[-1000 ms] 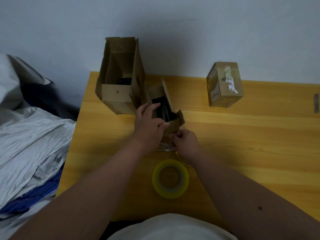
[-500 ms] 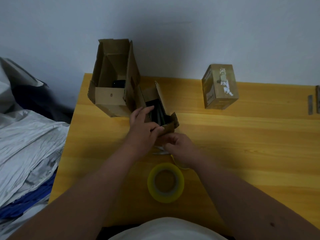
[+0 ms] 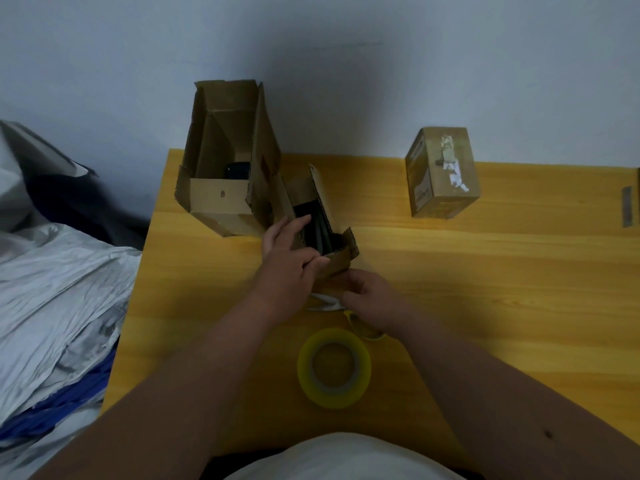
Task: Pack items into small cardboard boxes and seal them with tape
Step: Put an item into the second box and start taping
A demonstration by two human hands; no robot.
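While the tape roll [image 3: 334, 368] lies unused on the near tabletop [image 3: 485, 271], sealing of the small open box [image 3: 320, 233] is, I judge, yet to come. The left hand [image 3: 291, 261] grips its near-left wall, thumb on the front flap; the right hand [image 3: 369, 299], fingers curled, touches its near face, above scissors [image 3: 343, 311]. Dark items sit inside. Compared with half a second ago, little differs. Far right, a taped box [image 3: 443, 173] stands finished; a larger open box [image 3: 225, 161] stands far left.

Right hand slides under the small box's near end

The right hand [image 3: 369, 299], pinching at the near flap a second ago, now lies lower against the small open box [image 3: 320, 223], its fingers spread more loosely beside the left hand [image 3: 291, 268].
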